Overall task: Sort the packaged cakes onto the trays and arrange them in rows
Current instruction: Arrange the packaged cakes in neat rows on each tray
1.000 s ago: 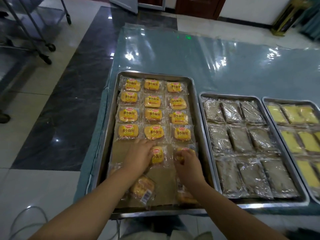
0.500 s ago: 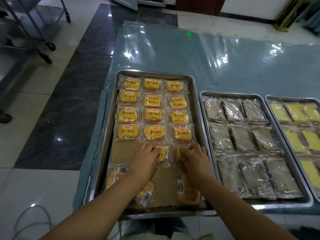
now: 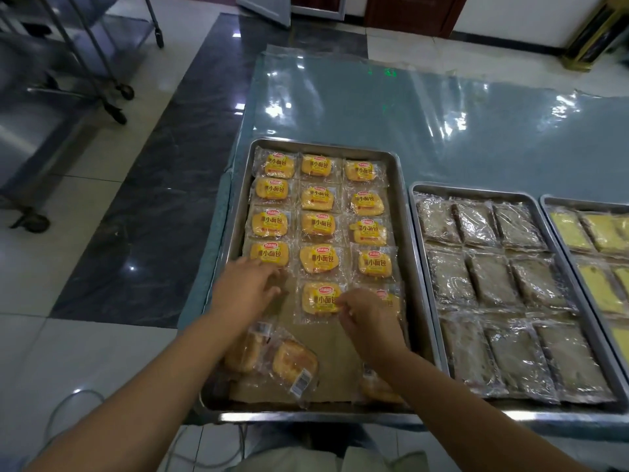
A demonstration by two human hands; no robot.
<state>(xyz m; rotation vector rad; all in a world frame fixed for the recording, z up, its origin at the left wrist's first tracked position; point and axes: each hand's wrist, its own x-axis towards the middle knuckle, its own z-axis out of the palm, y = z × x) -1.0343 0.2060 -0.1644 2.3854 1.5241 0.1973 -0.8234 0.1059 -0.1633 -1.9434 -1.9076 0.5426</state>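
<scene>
Stretching both forearms over the tray [image 3: 238, 212]: left hand [image 3: 245, 288] spread loose and empty over the tray's bare left side; right hand [image 3: 369, 323] pinching the cake [image 3: 318, 299] mid-tray, between both hands.

Right hand [image 3: 369, 321] covers most of the fifth-row right packet [image 3: 391, 296]; grip under its fingers not visible. Left forearm [image 3: 163, 369] overlaps one loose packet [image 3: 243, 352], right forearm [image 3: 442, 396] another near packet [image 3: 376, 388]. Yellow-cake tray [image 3: 585, 202] cut by right edge. Barcode label [image 3: 301, 381] unreadable.
</scene>
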